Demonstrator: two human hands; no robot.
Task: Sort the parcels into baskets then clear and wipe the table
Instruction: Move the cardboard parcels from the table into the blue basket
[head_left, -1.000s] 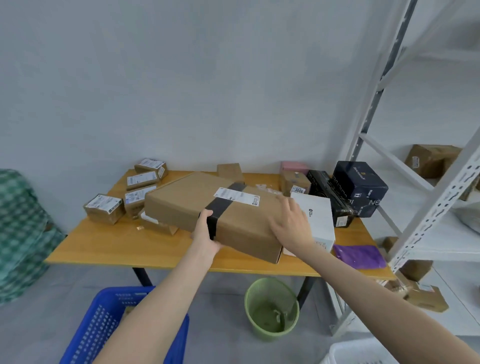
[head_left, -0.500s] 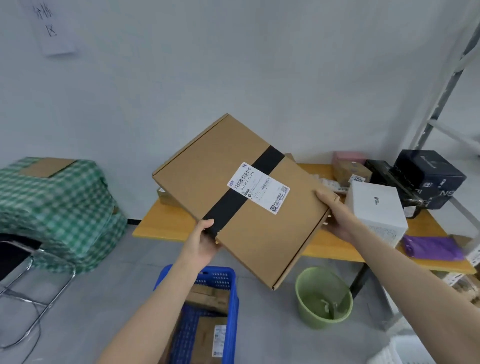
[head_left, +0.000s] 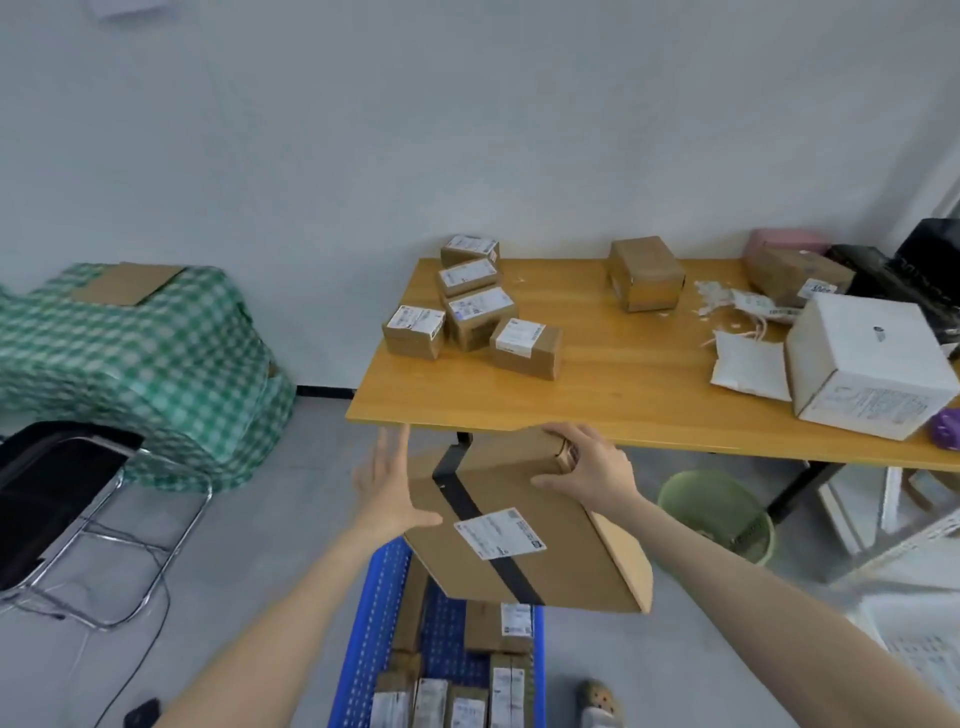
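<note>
A large flat cardboard parcel (head_left: 514, 535) with a black tape band and a white label hangs tilted over the blue basket (head_left: 363, 644), below the table's front edge. My right hand (head_left: 587, 473) grips its upper far corner, fingers curled over the edge. With straight fingers, my left hand (head_left: 389, 493) lies flat against the parcel's left side. Several small brown parcels (head_left: 470, 306) with white labels sit on the wooden table (head_left: 613, 384). Several parcels lie in the blue basket.
A white box (head_left: 867, 364), a white padded bag (head_left: 748, 369), a brown box (head_left: 644, 273) and dark boxes (head_left: 914, 270) stand on the table's right. A green bin (head_left: 722, 514) sits under it. A folding chair (head_left: 78, 499) and a green checked bundle (head_left: 140, 358) are left.
The large parcel came off the table, swung left and down, and now hangs low over the blue basket. My left hand went from gripping its edge to lying flat against its side.
</note>
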